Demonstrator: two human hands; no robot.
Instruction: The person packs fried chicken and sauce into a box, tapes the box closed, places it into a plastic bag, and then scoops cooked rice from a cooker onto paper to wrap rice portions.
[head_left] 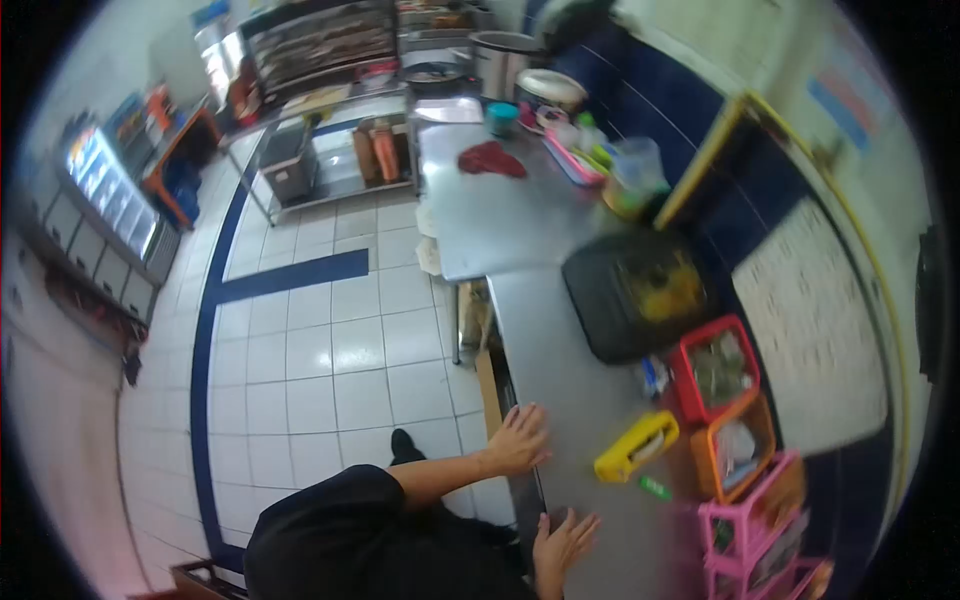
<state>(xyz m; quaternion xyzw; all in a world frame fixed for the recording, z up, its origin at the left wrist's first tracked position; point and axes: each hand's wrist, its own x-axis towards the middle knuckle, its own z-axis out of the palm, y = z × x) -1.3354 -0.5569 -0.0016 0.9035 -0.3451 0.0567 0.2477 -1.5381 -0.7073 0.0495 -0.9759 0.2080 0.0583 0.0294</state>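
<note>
Resting along the near edge of a smooth grey metal counter (570, 385), the left hand (518, 440) lies palm down with its fingers slightly apart and has hold of nothing. The right hand (565, 545) sits just beside it, lower along the same edge, fingers loosely spread and likewise gripping nothing.

The counter stretches beneath and beyond both hands as a long flat strip with a straight front edge and a dull, blurred sheen. Bare metal lies between the left hand and a yellow oblong holder (637, 445), whose top is hollow. A small green item (655, 488) lies near that holder.

Farther back, a red plastic basket (683, 378), an orange basket (708, 460) and a pink slatted rack (725, 515) line the wall side, narrowing the working strip. A bulky black container (600, 290) with rounded corners takes up most of the counter's width higher up. White square floor tiles (330, 350) spread broadly on the other side of the edge, leaving walking room.
</note>
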